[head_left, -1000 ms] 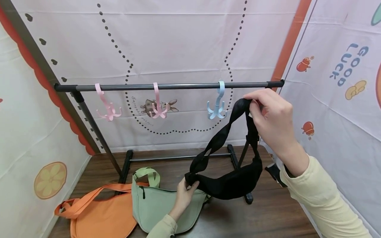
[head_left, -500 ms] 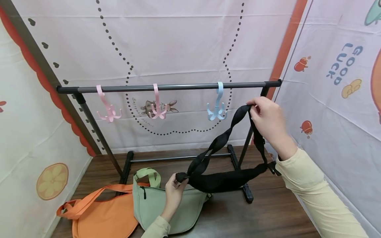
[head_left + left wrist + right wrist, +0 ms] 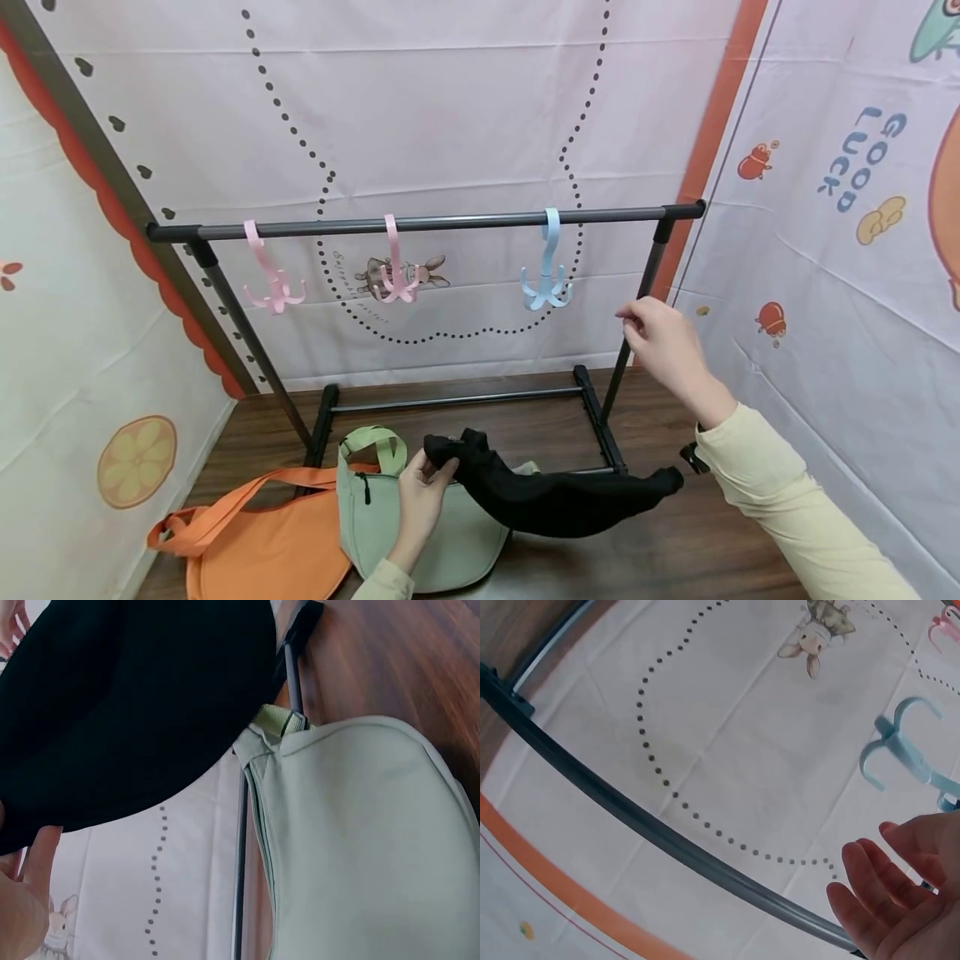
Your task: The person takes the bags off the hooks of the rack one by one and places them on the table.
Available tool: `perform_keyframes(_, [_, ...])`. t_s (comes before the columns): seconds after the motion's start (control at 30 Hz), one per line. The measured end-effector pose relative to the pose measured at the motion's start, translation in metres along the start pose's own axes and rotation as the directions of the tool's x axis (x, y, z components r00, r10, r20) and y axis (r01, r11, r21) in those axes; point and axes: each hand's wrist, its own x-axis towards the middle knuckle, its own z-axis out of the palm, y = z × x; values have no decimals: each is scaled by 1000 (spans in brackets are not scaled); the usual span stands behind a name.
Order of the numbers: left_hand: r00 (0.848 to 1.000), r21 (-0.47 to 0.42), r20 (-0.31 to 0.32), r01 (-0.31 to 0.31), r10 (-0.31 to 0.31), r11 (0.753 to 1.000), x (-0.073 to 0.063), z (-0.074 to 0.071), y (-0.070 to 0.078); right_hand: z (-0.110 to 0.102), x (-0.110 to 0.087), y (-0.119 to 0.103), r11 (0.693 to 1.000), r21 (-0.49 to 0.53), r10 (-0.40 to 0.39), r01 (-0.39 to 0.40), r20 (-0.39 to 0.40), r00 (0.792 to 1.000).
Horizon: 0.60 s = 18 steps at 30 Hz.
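Observation:
My left hand [image 3: 420,500] pinches one end of a black crescent-shaped bag [image 3: 555,504], which hangs sideways over the table. Its strap has dropped out of sight behind it in the head view. The left wrist view has the bag's dark body [image 3: 142,705] filling the upper left, fingers at its edge. My right hand [image 3: 663,346] is raised near the rack's right upright, holding nothing. In the right wrist view its fingers [image 3: 866,889] are loosely bent, below a light blue multi-prong hook [image 3: 907,750]. Under the black bag lies a light green bag [image 3: 465,546], partly covered by it.
A black rack's bar [image 3: 465,222] carries a blue hook [image 3: 546,279] and two pink hooks, one at the middle [image 3: 397,271] and one at the left [image 3: 272,279]. An orange bag [image 3: 270,546] lies left of the green one on the wooden table [image 3: 720,533]. Printed cloth surrounds everything.
My right hand has let go of the strap and moved lower. The strap loop has collapsed and the bag sank. My left hand moved left and down, still pinching the bag's end.

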Motion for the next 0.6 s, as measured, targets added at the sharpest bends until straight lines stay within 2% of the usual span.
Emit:
perform_keyframes(0.1, [1000, 21, -3, -4, 5, 1000, 0, -3, -1, 2, -16, 3, 999, 48, 12, -14, 54, 998])
perform_keyframes(0.2, [1000, 18, -10, -2, 2, 1000, 1, -7, 0, 4, -33, 10, 991, 121, 38, -57, 152, 988])
perform_keyframes(0.27, [1000, 17, -20, 1, 0, 1000, 2, -9, 1, 5, -45, 17, 974, 199, 54, -105, 248, 967])
perform_keyframes(0.33, [999, 16, -39, 13, -13, 1000, 3, -12, 3, 7, -59, 24, 941, 292, 58, -172, 360, 931])
perform_keyframes(0.37, [999, 12, -49, 21, -20, 1000, 4, -13, 4, 9, -66, 27, 914, 346, 54, -213, 415, 908])
perform_keyframes(0.4, [998, 15, -63, 22, -22, 1000, 5, -15, 6, 11, -73, 30, 882, 394, 52, -260, 467, 883])
perform_keyframes(0.43, [997, 20, -76, 24, -22, 1000, 6, -16, 7, 13, -81, 34, 837, 451, 39, -310, 516, 856])
perform_keyframes(0.5, [995, 26, -97, 21, -18, 999, 7, -17, 10, 19, -95, 39, 716, 566, 5, -408, 580, 815])
perform_keyframes(0.57, [993, 20, -113, 19, -17, 1000, 8, -18, 13, 27, -108, 42, 544, 693, -70, -473, 599, 797])
perform_keyframes(0.6, [993, 19, -119, 20, -18, 1000, 9, -19, 13, 31, -115, 43, 442, 751, -113, -490, 589, 800])
